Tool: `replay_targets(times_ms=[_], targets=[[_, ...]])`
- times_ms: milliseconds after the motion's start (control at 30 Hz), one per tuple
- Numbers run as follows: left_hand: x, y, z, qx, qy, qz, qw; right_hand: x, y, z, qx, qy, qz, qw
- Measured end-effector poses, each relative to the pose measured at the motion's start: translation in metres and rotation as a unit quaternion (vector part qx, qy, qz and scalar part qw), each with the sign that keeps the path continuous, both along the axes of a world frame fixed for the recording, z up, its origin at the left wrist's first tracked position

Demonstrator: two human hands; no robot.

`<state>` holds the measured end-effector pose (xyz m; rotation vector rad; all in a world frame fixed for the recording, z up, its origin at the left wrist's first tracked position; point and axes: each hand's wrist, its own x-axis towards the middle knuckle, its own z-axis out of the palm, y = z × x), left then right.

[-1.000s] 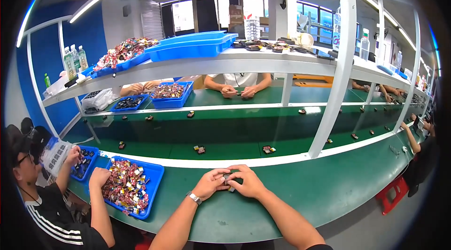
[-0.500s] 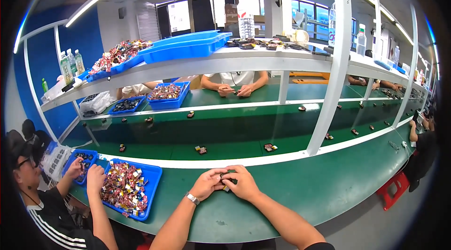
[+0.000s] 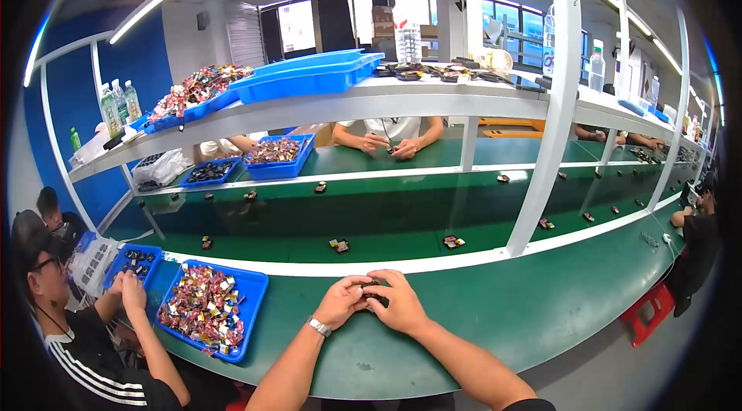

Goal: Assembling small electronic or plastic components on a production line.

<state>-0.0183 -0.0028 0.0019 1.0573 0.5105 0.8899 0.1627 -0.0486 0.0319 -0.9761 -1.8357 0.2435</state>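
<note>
Over the green worktop (image 3: pixel 464 334), my left hand (image 3: pixel 342 304) and my right hand (image 3: pixel 399 306) meet at the fingertips. Both are closed on a small dark part (image 3: pixel 374 294), with thumbs and fingers pinching it from either side. My fingers cover most of it, so its exact kind cannot be made out. To the left of my left hand lies a blue tray (image 3: pixel 259 295) heaped with small red, white and yellow electronic pieces (image 3: pixel 202 307).
Beyond a white rail, a green conveyor belt (image 3: pixel 394 249) carries several small assemblies (image 3: pixel 338 246). A white post (image 3: pixel 545 117) rises at front right, under a shelf with blue trays (image 3: pixel 309 75). At left, a co-worker's hands (image 3: pixel 127 291) are near a smaller blue tray (image 3: pixel 147 260).
The assemblies on the belt have shifted slightly right. The co-worker at left has brought both hands together beside the smaller tray. My hands stay in place, fingers slightly shifted on the dark part.
</note>
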Motion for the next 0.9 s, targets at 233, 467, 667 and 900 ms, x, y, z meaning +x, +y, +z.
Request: replay_targets(times_ms=[233,467,667,900], targets=[[0.0,0.001,-0.002,0.011,-0.04,-0.017,0.999,-0.003,0.0,-0.002,-0.006,0.027,-0.021,0.999],[0.003,-0.001,-0.002,0.002,-0.041,0.003,0.999,-0.006,0.005,-0.014,-0.024,0.042,-0.029,0.998],[0.005,-0.002,0.001,0.011,-0.028,0.009,0.999,0.0,0.007,-0.01,0.0,-0.007,-0.014,1.0],[0.006,-0.003,0.004,-0.006,-0.015,0.028,0.999,-0.005,0.004,0.0,0.054,0.003,-0.066,0.996]])
